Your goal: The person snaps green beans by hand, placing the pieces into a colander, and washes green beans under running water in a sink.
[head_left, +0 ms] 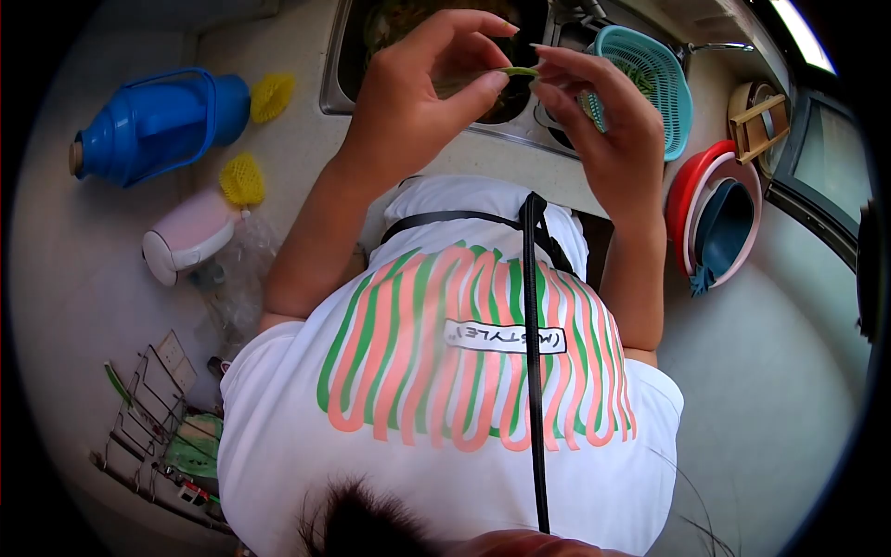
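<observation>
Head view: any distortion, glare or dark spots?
Head view: strong fisheye curvature, black corners; head view, upper right: bright strip looks blown out; head view, top: the sink's interior is dim, though the green strip stands out.

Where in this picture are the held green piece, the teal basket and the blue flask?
Green piece (520, 71): head view, its middle.
Teal basket (663, 72): head view, its perforated wall.
Blue flask (165, 130): head view, middle of its body.
</observation>
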